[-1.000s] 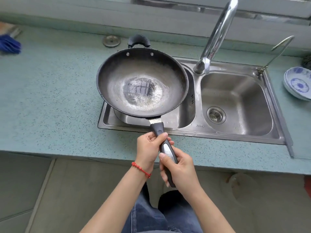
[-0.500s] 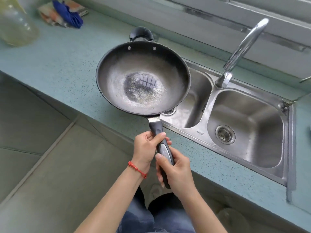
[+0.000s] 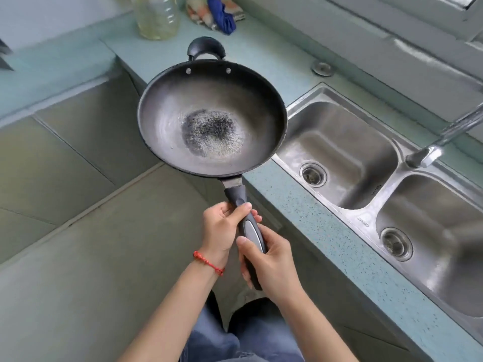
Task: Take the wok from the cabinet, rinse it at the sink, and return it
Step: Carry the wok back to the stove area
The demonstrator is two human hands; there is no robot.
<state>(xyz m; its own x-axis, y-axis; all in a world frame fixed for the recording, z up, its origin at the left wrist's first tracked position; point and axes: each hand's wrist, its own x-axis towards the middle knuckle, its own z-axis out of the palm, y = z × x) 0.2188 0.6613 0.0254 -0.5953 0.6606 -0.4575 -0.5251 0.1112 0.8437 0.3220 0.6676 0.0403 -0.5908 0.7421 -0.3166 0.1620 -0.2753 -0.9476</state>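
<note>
Two hands grip dark, worn-centred wok (image 3: 212,118) handle.

The tap (image 3: 444,138) is blurred and cut off at right; the bottle (image 3: 158,15) loses its top to the frame

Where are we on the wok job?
Done: wok is out of the cabinet. Whether it was rinsed, cannot tell. In hand: left hand and right hand grip its long handle, wok held beside the sink, over the floor. Left: returning it.
</note>
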